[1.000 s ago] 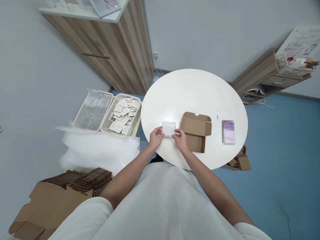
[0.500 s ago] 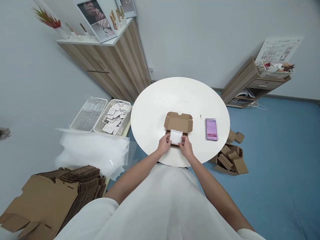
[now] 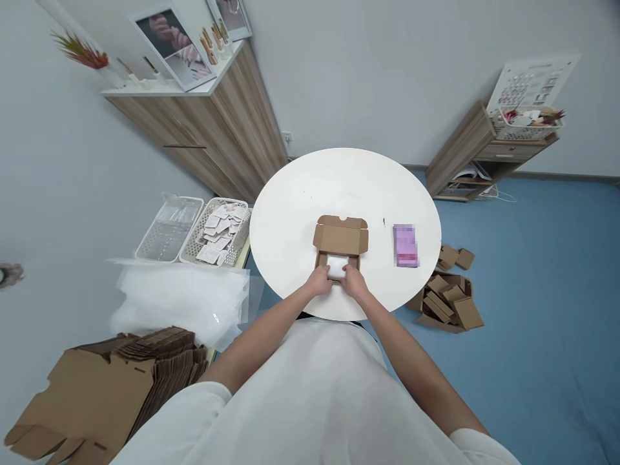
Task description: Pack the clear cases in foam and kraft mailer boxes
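A small white wrapped packet [image 3: 338, 265] lies inside the open brown cardboard box [image 3: 341, 239], whose lid stands folded back away from me. My left hand [image 3: 318, 281] is closed at the packet's left edge, its thumb on the packet. On the right edge, my right hand [image 3: 354, 281] grips in the same way. Both hands lie over the box's front corners, and their lower fingers are partly hidden. Well to the right of the box, a purple pack [image 3: 405, 245] with a blurred front rests on the round white table [image 3: 290, 194].
Left of the table are a basket of white cards [image 3: 220, 226], a basket of clear bags [image 3: 169, 226], white plastic sheets [image 3: 179, 290] and stacked flat cardboard [image 3: 87, 394]. A carton of small boxes [image 3: 448, 303] stands on the floor at right. Beyond are a wooden cabinet [image 3: 242, 123] and shelf [image 3: 465, 148].
The white packet has gone down into the box, with both hands lowered along with it. The thumbs now lie over its top. My view has shifted slightly.
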A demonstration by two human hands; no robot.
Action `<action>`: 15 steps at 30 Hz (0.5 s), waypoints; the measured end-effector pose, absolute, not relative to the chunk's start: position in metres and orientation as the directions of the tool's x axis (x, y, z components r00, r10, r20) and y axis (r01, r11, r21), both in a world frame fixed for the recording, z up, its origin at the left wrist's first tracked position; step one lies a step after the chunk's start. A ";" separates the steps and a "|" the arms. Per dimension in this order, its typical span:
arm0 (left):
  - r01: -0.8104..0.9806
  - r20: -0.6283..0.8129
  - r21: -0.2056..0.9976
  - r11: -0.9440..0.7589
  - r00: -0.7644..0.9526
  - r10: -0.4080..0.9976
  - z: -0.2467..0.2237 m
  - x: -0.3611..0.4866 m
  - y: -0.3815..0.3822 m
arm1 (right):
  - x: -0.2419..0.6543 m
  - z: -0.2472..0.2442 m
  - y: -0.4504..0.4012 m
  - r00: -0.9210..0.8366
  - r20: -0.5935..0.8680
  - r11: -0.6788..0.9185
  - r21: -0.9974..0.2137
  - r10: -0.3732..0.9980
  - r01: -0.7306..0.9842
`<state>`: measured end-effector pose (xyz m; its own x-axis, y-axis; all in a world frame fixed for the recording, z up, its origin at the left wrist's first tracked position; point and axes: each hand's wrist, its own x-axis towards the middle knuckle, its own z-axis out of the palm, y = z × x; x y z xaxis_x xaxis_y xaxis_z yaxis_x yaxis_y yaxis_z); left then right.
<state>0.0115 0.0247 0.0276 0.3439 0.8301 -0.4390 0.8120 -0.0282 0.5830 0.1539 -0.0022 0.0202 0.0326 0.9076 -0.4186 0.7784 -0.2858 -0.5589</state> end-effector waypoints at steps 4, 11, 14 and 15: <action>0.802 -0.439 0.595 -0.054 0.380 0.814 0.025 0.008 0.025 | 0.151 0.021 -0.004 0.032 -0.417 -0.276 -0.539 0.908 0.796; 0.765 -0.445 0.643 0.012 0.361 0.820 0.022 -0.004 0.034 | 0.141 0.025 0.005 0.026 -0.400 -0.256 -0.533 0.916 0.806; 0.745 -0.435 0.666 0.023 0.364 0.824 0.024 -0.008 0.038 | 0.139 0.029 0.009 0.031 -0.385 -0.251 -0.536 0.922 0.806; 0.718 -0.436 0.693 0.055 0.358 0.826 0.024 -0.010 0.040 | 0.139 0.030 0.008 0.028 -0.372 -0.243 -0.546 0.928 0.802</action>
<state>-0.0104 0.0397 0.0241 0.3577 0.8260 -0.4357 0.7184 0.0547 0.6935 0.1386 0.0083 0.0301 0.0279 0.9280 -0.3716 0.8015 -0.2429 -0.5464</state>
